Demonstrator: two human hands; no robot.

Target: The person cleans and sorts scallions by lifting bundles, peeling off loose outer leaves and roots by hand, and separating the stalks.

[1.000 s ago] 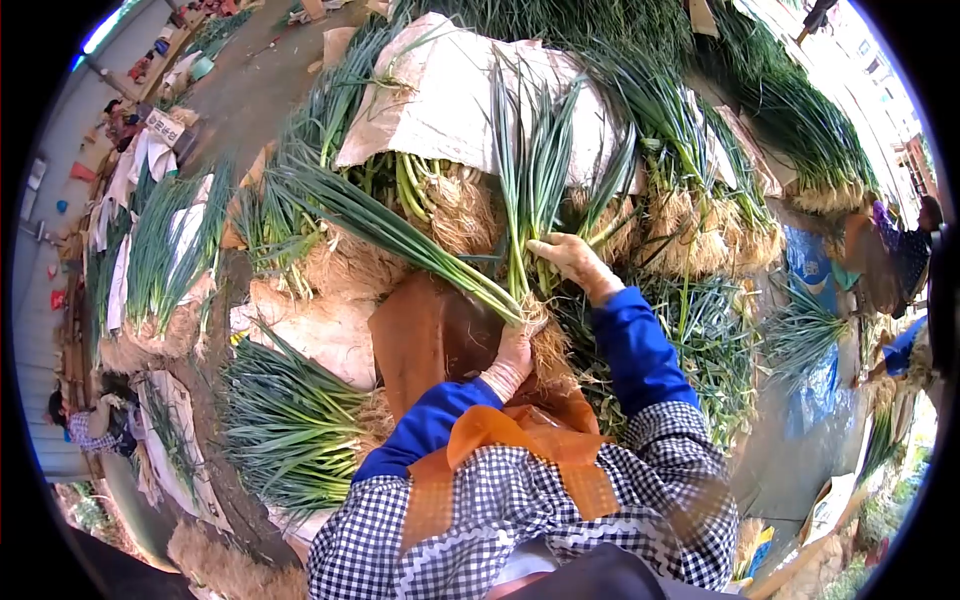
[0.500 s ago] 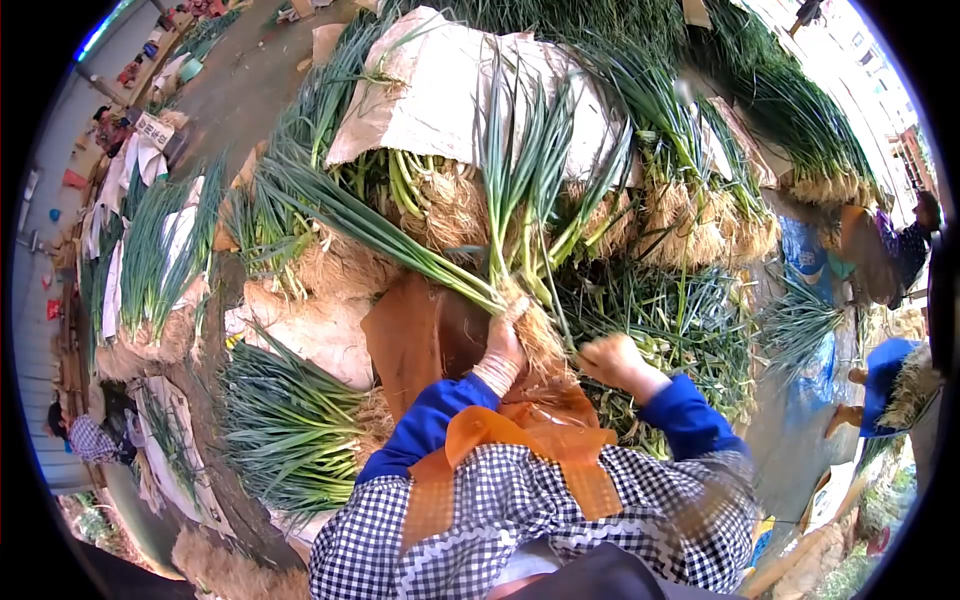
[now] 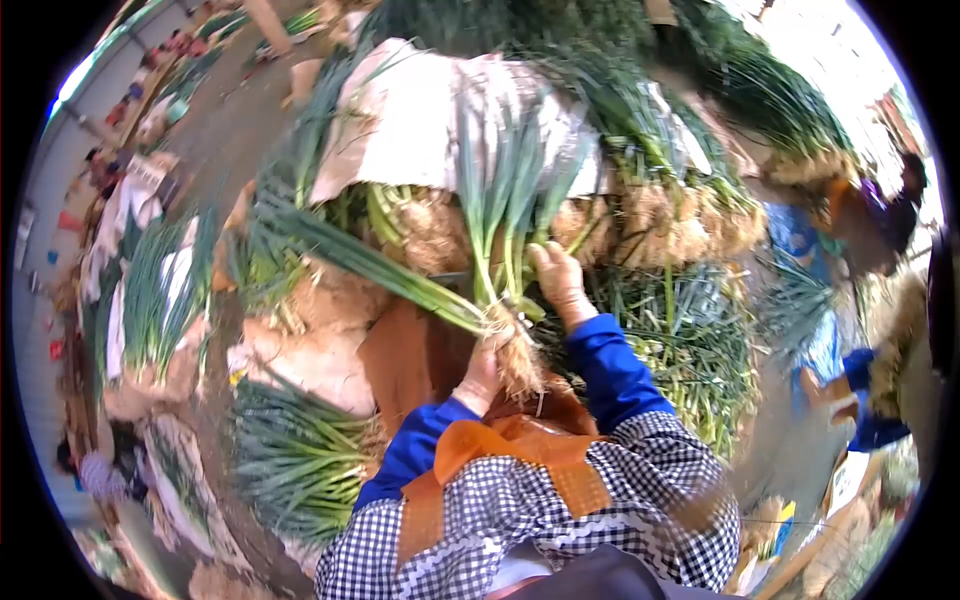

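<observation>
My left hand is closed round the root end of a few green onions, whose pale hairy roots hang below the fingers. Most of their leaves point up and away; one thick stalk slants off to the left. My right hand is at the right side of the upright stalks, its fingers bent against the outer one, and motion blurs the fingertips. Under my hands lies a brown apron over my lap.
A pile of loose green leaves lies to the right. Ahead, a white sack covers bundled onions with roots towards me. Another onion bundle is at front left. Farther right, a person is beside blue sheeting.
My right hand has moved up and left, from beside the roots to the stalks. My left hand keeps its hold, slightly lower and left. The whole view has shifted a little.
</observation>
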